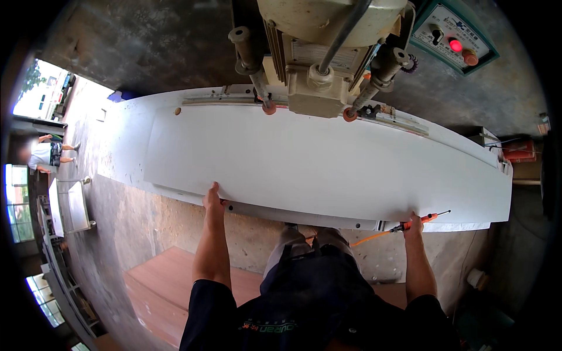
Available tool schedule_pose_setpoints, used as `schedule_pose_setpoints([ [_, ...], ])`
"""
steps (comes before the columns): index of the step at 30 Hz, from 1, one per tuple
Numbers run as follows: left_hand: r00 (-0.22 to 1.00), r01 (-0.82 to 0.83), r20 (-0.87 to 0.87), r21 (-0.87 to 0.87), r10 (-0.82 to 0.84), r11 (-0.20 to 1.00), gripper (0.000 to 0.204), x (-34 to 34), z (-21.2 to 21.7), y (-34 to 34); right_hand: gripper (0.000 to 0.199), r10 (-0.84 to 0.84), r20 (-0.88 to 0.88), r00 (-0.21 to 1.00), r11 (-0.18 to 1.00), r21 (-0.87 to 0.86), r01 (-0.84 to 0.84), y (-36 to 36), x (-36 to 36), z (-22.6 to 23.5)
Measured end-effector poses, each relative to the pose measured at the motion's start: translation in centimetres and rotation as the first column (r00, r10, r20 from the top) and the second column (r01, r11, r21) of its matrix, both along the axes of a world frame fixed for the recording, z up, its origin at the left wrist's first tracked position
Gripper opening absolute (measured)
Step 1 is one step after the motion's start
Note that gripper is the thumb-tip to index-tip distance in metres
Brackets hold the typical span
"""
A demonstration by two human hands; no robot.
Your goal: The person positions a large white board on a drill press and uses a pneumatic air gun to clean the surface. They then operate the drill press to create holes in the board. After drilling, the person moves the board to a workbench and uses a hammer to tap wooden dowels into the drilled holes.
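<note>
A long white panel (281, 158) lies flat on the white machine table (120, 158) in front of me. My left hand (214, 197) grips the panel's near edge, its thumb on top and its other fingers mostly hidden below. Farther right along that edge, my right hand (414, 226) is closed around an orange and black air blow gun (429, 218), whose thin nozzle points right. The thumb of that hand reaches up to the panel's edge. An orange hose (372, 238) runs from the gun toward my legs.
Above the panel's far edge stands a machine with a large motor (319, 88) and two clamp rods ending in reddish pads (269, 107). A control box (453, 38) with a lit red button is at upper right. Brown boards (167, 286) lie behind my left side. Another person (47, 153) stands far left.
</note>
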State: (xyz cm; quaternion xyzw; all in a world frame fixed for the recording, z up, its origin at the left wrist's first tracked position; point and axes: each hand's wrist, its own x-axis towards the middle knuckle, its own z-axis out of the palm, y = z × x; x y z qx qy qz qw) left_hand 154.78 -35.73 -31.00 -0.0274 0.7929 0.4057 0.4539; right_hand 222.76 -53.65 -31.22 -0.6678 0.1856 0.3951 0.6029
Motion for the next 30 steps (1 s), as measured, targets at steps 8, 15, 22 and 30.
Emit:
schedule_pose_setpoints([
  [8,1.000,0.014,0.017,0.010,-0.015,1.000,0.040,-0.5,-0.2,-0.1,0.026,0.054,0.037,0.998,0.993,-0.110,-0.049,0.2,0.0,-0.2],
  [15,0.999,0.041,0.011,0.020,-0.041,0.999,0.044,-0.6,-0.2,0.0,0.020,0.073,0.032,0.997,0.990,-0.121,-0.069,0.0,0.6,-1.1],
  [22,0.655,0.572,-0.301,-0.402,-0.693,0.715,0.054,-1.0,3.5,-0.3,0.016,0.203,0.050,0.978,0.965,-0.181,-0.191,-0.4,0.7,-0.7],
  [30,-0.682,0.683,-0.398,-0.648,-0.614,-0.339,0.097,21.0,6.7,-3.8,0.015,0.335,0.052,0.941,0.927,-0.196,-0.319,0.0,-0.2,1.3],
])
